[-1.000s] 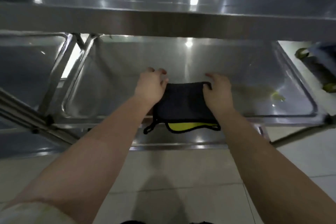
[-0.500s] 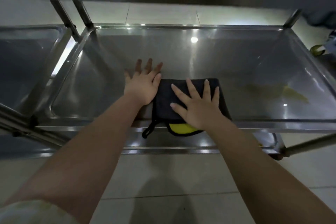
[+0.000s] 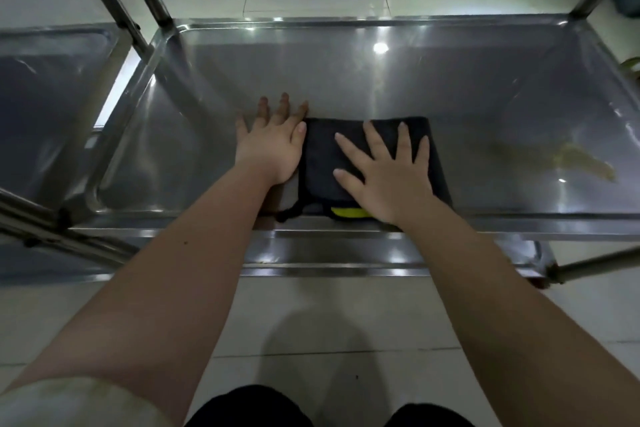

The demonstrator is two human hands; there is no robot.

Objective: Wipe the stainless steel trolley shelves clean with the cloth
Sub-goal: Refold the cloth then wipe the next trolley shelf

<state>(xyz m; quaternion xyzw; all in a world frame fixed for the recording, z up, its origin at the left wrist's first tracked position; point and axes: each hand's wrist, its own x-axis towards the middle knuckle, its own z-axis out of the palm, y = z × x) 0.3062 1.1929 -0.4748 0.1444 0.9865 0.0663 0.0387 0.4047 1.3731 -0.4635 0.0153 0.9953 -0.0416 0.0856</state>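
Two hands: left hand (image 3: pixel 273 146), right hand (image 3: pixel 388 177); one cloth (image 3: pixel 322 163); three steel shelves (image 3: pixel 381 80) (image 3: pixel 346 253) (image 3: pixel 52 97); one yellowish smear (image 3: pixel 571 159)

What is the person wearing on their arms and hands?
Nothing below the elbows: the left hand and right hand are bare, with no gloves, rings or watch showing. A pale sleeve shows at the left elbow.

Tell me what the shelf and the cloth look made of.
Shelf: probably polished stainless steel; grey, glossy, mirroring bright light spots. Cloth: soft dark fabric, perhaps microfibre; matte, with a bound edge and a yellow underside showing.
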